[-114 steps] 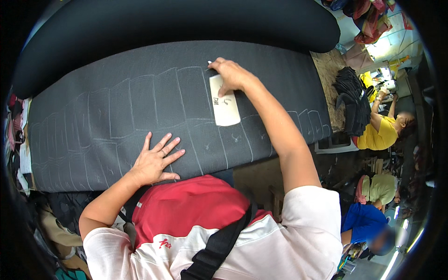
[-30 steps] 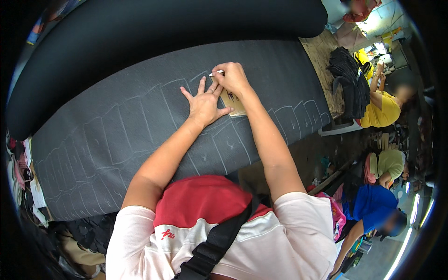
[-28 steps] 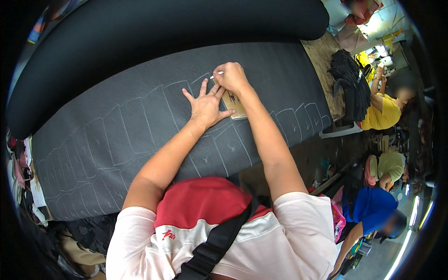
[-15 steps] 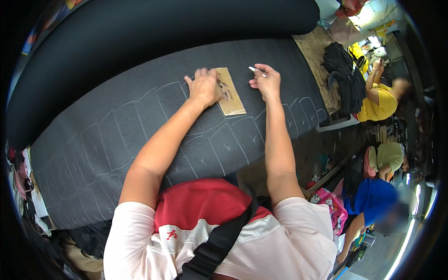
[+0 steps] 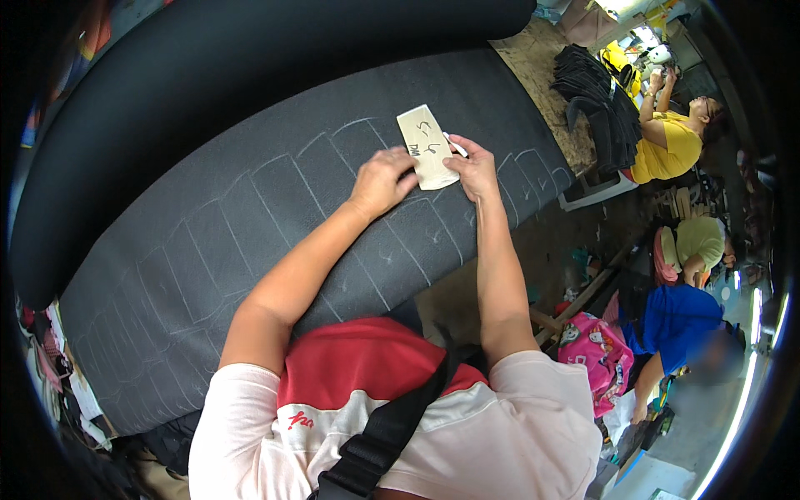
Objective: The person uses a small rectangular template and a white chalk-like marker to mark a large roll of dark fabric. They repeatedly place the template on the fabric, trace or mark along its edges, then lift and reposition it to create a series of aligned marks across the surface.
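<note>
My right hand (image 5: 473, 171) is closed on the lower right of a pale cardboard template (image 5: 433, 162), its thumb on the face. A slim white marking stick (image 5: 456, 147) sticks out from the same hand beside the template. My left hand (image 5: 381, 182) is at the template's left edge, thumb and fingers bent and apart; whether its fingertips touch the edge is unclear. Under both hands lies black sheet material (image 5: 250, 200), covered with pale outlines of tapered panels in rows. The template is over the upper row, to the right of the last large outlines.
A thick black roll (image 5: 275, 62) runs along the far side. Stacked black pieces (image 5: 587, 96) lie near the wooden tabletop (image 5: 542, 79) at right. A person in yellow (image 5: 671, 146) and a person in blue (image 5: 671, 329) are further right, near a pink patterned bag (image 5: 596, 358).
The template has been turned over from its brown face to a paler one and shifted right. My right hand has come in and taken hold of it; my left hand has slid off its face.
</note>
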Motion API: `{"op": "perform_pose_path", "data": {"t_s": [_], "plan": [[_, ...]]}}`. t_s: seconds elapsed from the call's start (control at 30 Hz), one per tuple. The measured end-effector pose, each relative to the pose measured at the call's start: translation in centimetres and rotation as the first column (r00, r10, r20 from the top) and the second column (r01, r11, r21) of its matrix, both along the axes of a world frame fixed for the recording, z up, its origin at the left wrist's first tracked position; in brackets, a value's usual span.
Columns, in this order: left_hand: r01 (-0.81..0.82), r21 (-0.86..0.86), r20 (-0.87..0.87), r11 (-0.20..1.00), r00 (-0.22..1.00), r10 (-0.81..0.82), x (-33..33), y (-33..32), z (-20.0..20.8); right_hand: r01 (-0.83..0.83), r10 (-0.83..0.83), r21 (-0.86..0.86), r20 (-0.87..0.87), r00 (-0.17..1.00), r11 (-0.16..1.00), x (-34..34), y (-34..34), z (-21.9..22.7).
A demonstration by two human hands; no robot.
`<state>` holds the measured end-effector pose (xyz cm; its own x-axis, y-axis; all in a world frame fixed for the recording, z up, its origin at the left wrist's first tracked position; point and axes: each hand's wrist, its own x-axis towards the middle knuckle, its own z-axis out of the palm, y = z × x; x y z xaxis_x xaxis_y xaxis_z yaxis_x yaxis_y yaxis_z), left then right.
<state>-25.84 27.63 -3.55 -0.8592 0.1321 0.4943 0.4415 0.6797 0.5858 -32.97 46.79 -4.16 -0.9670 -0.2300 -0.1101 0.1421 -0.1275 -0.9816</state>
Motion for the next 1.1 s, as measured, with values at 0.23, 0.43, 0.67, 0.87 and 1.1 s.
{"op": "perform_pose_path", "data": {"t_s": [0.23, 0.43, 0.67, 0.87, 1.1], "plan": [[-0.138, -0.322, 0.134, 0.937, 0.973, 0.19, -0.7, -0.2, -0.9, -0.086, 0.095, 0.088, -0.101, 0.99, 0.992, -0.4, -1.2, -0.5], [-0.117, -0.386, 0.249, 0.915, 0.942, 0.225, -0.9, 0.0, -0.6, 0.102, 0.13, 0.618, -0.318, 0.939, 0.779, -1.5, -2.5, 2.2], [-0.177, -0.377, 0.23, 0.909, 0.933, 0.277, -0.5, 0.2, -0.6, 0.097, 0.311, 0.684, -0.448, 0.838, 0.723, -4.7, -8.4, 2.6], [-0.177, -0.337, 0.238, 0.925, 0.934, 0.266, -0.6, 0.1, -0.9, 0.004, 0.522, 0.865, -0.307, 0.796, 0.502, -6.7, -10.9, 3.0], [-0.15, -0.327, 0.277, 0.933, 0.929, 0.246, -0.7, 0.0, -0.6, 0.248, 0.32, 0.839, -0.434, 0.842, 0.485, -8.8, -10.2, 2.8]]}}
